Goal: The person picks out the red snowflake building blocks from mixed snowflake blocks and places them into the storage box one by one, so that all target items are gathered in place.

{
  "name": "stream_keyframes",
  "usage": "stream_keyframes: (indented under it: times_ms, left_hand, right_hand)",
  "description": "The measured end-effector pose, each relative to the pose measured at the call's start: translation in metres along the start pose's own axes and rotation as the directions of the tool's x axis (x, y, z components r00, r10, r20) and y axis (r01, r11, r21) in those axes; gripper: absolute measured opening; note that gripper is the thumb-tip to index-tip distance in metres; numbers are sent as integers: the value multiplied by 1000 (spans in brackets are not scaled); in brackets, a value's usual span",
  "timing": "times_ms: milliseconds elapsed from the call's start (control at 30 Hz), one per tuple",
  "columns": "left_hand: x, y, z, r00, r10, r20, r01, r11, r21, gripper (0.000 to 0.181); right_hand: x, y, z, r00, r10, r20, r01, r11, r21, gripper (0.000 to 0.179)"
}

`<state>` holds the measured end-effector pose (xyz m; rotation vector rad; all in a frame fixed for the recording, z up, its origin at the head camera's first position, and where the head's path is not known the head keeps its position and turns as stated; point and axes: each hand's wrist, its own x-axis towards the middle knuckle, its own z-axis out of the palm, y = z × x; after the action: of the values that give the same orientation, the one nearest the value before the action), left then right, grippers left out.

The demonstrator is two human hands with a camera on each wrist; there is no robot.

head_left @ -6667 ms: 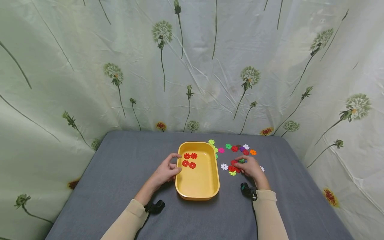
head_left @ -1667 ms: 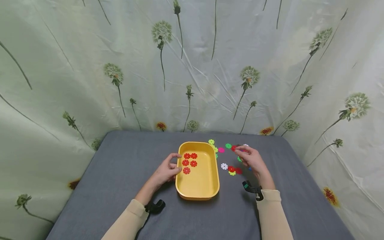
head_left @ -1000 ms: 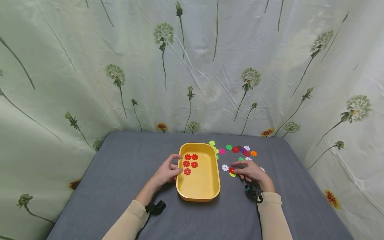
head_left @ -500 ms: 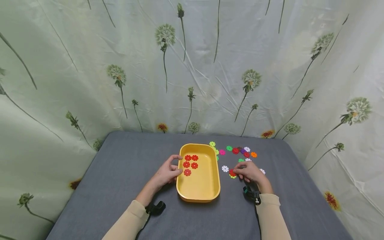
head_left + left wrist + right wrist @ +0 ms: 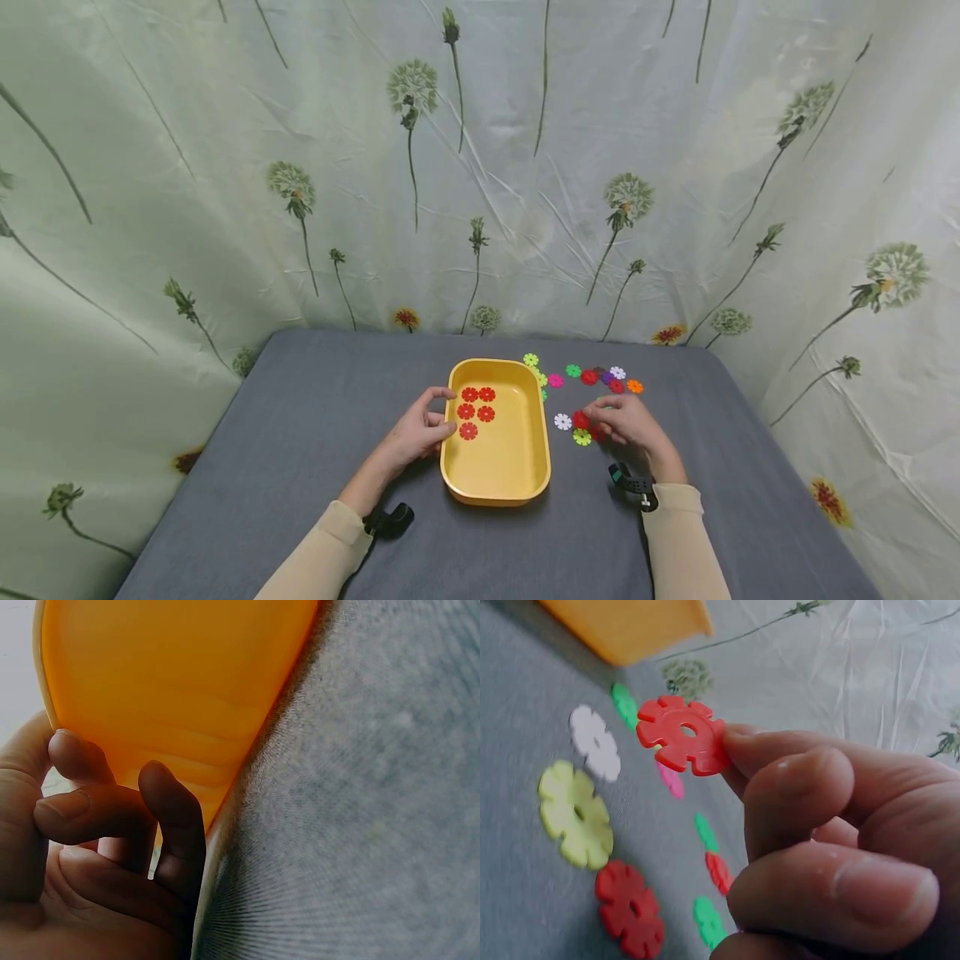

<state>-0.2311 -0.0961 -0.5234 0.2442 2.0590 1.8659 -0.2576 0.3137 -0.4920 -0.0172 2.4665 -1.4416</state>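
Observation:
My left hand (image 5: 411, 427) grips the left rim of a yellow plastic tub (image 5: 498, 471), thumb and fingers on its wall (image 5: 172, 682). Several red snowflake discs (image 5: 468, 432) lie flat in the tub's left part. To the right of the tub, my right hand (image 5: 628, 419) pinches a red snowflake disc (image 5: 651, 729) by its edge between thumb and finger, above the table. Below it lie a yellow-green disc (image 5: 555, 814) and another red disc (image 5: 615, 896). A white disc (image 5: 562, 422) rests between them and the tub.
Behind the right hand several loose discs are scattered, among them an orange one (image 5: 635, 387), a pink one (image 5: 556, 381) and a green one (image 5: 573, 370). Grey cloth covers the table (image 5: 315, 400). A flower-print curtain (image 5: 510, 192) hangs along its back and sides.
One more red disc has come to lie in the tub since the oldest frame. Just now my right hand has lifted a red disc off the yellow-green one. My left hand stays put.

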Motion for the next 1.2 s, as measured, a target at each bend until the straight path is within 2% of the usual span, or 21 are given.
stream_keyframes:
  times_ms: [333,600,833,1200]
  left_hand:
    - [1,0,0,1000,4,0,-4,1000,-1,55]
    - [0,2,0,1000,-3,-11,3,1000,7,54]
    - [0,1,-1,1000,3,3,-3,1000,7,54]
    - [1,-1,0,1000,4,4,-4,1000,10,55]
  right_hand:
    - [-5,-29,3,997,-70,41,67,996,64,40]
    - [-1,-64,19,989,-129,75,121,987,103,38]
    - [12,-93,45,974,-178,139,160,978,132,31]
    - [33,-111,93,948,-177,265,158,983,92,27]
